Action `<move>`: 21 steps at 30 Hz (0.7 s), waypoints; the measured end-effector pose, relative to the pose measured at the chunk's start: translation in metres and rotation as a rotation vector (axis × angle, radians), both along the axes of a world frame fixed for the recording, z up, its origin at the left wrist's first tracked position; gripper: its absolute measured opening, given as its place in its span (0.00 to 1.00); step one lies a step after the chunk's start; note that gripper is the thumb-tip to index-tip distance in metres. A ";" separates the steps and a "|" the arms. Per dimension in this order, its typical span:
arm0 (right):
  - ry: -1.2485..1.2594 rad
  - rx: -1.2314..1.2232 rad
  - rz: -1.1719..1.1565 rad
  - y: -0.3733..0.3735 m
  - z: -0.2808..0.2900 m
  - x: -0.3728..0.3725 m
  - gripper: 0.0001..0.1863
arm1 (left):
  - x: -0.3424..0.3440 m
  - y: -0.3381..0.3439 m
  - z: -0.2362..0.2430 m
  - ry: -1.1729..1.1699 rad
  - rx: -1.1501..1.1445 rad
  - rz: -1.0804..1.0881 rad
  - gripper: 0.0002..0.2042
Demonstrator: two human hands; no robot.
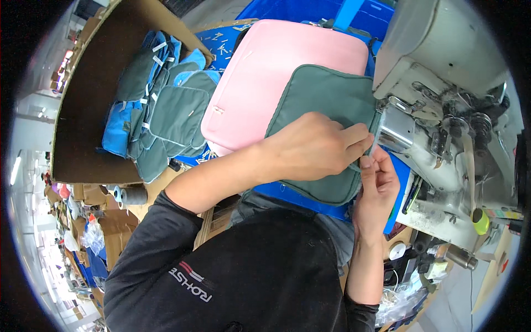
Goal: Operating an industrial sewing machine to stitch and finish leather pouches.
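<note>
A dark green fabric panel (326,91) with rounded, bound edges lies in front of me, its right edge close to the metal plate of a sewing machine (437,127). My left hand (318,145) reaches across the panel, its fingers closed in a pinch on the right edge. Just below it, my right hand (378,180) is closed on the same edge, thumb against the bent fingers. The fingertips of both hands nearly meet there. Under the panel's upper left part is a pink padded case (260,72) with a small tag.
A large cardboard box (83,127) on the left holds a pile of green and blue fabric pieces (177,113). Beyond the pink case stands a blue bin (310,10). Small light scraps (221,47) litter the blue surface. Thread spools (133,195) stand below the box.
</note>
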State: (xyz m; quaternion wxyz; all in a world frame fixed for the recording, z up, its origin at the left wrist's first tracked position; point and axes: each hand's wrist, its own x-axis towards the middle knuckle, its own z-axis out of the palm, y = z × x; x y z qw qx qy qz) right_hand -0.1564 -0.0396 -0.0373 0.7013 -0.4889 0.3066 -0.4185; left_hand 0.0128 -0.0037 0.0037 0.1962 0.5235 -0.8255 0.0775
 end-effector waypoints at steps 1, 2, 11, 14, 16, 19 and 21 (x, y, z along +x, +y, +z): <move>-0.022 -0.010 0.012 0.000 -0.002 -0.001 0.14 | -0.001 0.000 0.002 0.019 0.016 0.010 0.14; -0.023 -0.013 0.007 0.001 -0.002 -0.001 0.14 | -0.002 0.000 0.002 0.018 0.013 0.005 0.14; -0.015 -0.034 -0.011 -0.012 -0.002 0.007 0.13 | 0.001 -0.011 0.000 0.022 0.012 0.044 0.15; -0.030 -0.031 -0.069 -0.016 -0.004 0.011 0.12 | 0.002 -0.017 -0.001 0.008 0.011 0.062 0.15; -0.012 -0.037 -0.077 -0.019 -0.002 0.012 0.12 | 0.005 -0.021 0.001 0.020 0.038 0.050 0.16; 0.014 -0.023 -0.081 -0.019 -0.001 0.012 0.12 | 0.003 -0.021 0.002 -0.031 -0.005 0.071 0.16; 0.006 -0.006 -0.106 -0.018 0.002 0.014 0.10 | 0.003 -0.018 -0.005 0.011 -0.021 0.069 0.17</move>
